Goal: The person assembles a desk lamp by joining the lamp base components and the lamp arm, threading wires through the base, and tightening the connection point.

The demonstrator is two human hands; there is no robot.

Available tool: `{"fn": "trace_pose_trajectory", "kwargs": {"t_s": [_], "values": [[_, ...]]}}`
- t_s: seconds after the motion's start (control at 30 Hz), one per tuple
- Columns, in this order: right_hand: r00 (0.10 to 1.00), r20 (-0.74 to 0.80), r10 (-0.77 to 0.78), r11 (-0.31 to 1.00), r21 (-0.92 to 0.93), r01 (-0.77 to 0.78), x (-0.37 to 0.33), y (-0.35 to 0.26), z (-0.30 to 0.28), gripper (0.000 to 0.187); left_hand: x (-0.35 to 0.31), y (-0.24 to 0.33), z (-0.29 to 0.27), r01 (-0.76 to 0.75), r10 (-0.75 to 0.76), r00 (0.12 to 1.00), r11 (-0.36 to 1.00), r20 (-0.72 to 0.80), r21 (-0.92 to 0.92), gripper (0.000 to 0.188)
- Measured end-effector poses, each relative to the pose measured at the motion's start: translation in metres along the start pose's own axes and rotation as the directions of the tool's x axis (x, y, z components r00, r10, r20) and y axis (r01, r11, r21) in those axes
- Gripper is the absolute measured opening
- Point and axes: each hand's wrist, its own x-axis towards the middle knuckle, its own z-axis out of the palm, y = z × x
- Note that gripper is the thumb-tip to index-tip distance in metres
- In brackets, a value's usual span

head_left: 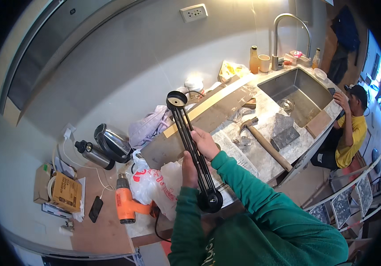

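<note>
Black rod fitting (202,173) is being held aslant near the centre of the view, over the worktop (294,153); its cup end (176,99) is being pointed toward eleven o'clock, its disc end (210,201) toward five; the slim rods are being grasped by the right hand (206,144) on the two o'clock side and by the left hand (189,170) on the seven o'clock side, both closed upon them.

As to progress, the rods are already joining both ends, so the piece is being judged largely assembled; it is being supported by the hands, with no mounting being seen; whether any part is lacking cannot be determined; the orange heat gun (128,206) between seven and eight o'clock and the hammer (263,142) just past three are being touched by neither hand.

As to markings, red characters are being displayed on the white plastic bag (144,184) toward seven o'clock; dark print is being borne by the cardboard box (68,195) toward eight and fine print by the paper sheets (243,159) toward four; pale lettering is being shown on the green sweatshirt (243,230) toward six; on the fitting, no writing is being made out.
</note>
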Motion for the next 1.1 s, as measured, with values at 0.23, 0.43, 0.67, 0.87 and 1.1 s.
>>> {"fn": "trace_pose_trajectory", "kwargs": {"t_s": [0.23, 0.43, 0.67, 0.87, 1.1], "values": [[0.997, -0.059, -0.055, 0.931, -0.364, 0.03, -0.013, -0.023, 0.006, 0.035, -0.009, 0.005, 0.004, -0.116, 0.108, 0.989, 0.99, 0.099, 0.079, 0.035], [0.997, -0.052, -0.05, 0.96, -0.276, 0.033, -0.013, -0.004, -0.001, 0.037, -0.016, 0.001, 0.008, -0.098, 0.095, 0.995, 0.991, 0.03, 0.089, 0.025], [0.987, 0.109, 0.119, 0.966, 0.219, -0.141, -0.012, -0.054, 0.013, 0.048, -0.043, 0.0, 0.027, -0.142, 0.254, 0.964, 0.75, -0.083, 0.646, 0.056], [0.972, 0.133, 0.192, 0.922, 0.316, -0.225, -0.013, -0.058, 0.003, 0.047, -0.051, 0.009, 0.036, -0.278, 0.357, 0.93, 0.518, 0.091, 0.809, 0.074], [0.963, 0.186, 0.194, 0.838, 0.479, -0.261, -0.013, -0.045, 0.004, 0.031, -0.048, 0.01, 0.013, -0.449, 0.47, 0.857, 0.477, 0.212, 0.756, 0.061]]}}
